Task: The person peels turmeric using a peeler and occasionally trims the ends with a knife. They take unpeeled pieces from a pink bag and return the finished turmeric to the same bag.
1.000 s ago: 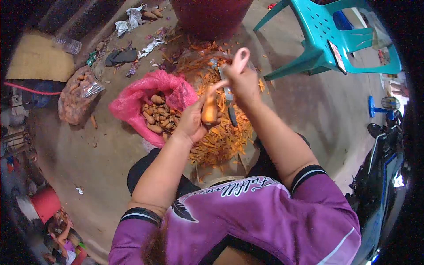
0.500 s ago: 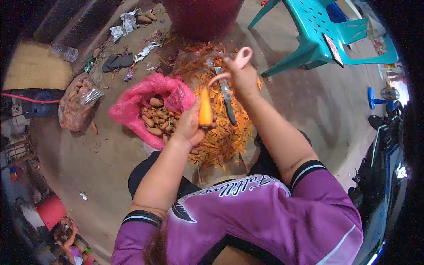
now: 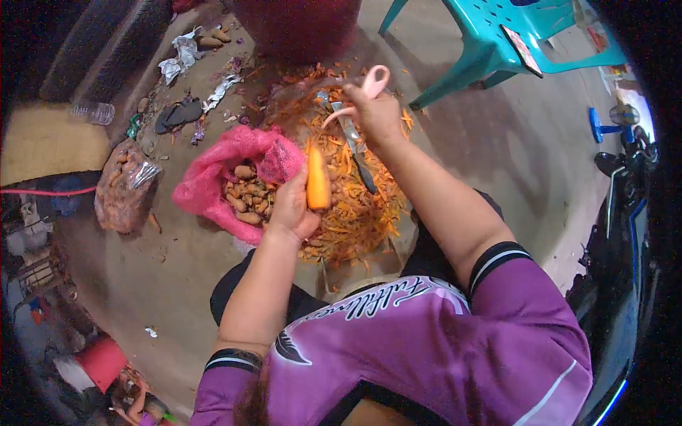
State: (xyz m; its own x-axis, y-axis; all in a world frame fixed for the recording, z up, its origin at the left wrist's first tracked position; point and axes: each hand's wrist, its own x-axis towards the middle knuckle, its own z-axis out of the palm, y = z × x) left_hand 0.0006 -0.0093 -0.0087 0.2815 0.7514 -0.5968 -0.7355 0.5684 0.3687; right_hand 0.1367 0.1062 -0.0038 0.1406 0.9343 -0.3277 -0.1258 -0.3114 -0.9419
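Observation:
An orange peeled carrot (image 3: pixel 318 179) points upward in my left hand (image 3: pixel 293 207), whose fingers are wrapped round its lower part. My right hand (image 3: pixel 376 117) grips a pink peeler (image 3: pixel 374 82) just above and to the right of the carrot, apart from it. Below my hands, a knife (image 3: pixel 363 170) with a black handle lies on a heap of orange peelings (image 3: pixel 355 228). To the left, a pink mesh sack (image 3: pixel 206 167) stands open with several brown, unpeeled roots (image 3: pixel 249 202) inside.
A teal chair (image 3: pixel 472 53) stands at the upper right, with a dark red tub (image 3: pixel 295 28) at the top. A clear bag (image 3: pixel 122 188), a sandal (image 3: pixel 179 116) and crumpled wrappers lie left. A person (image 3: pixel 135 401) is at the lower left edge.
The whole view has shifted a little. The carrot, now tilted slightly left, remains in my left hand, and the peeler remains in my right hand.

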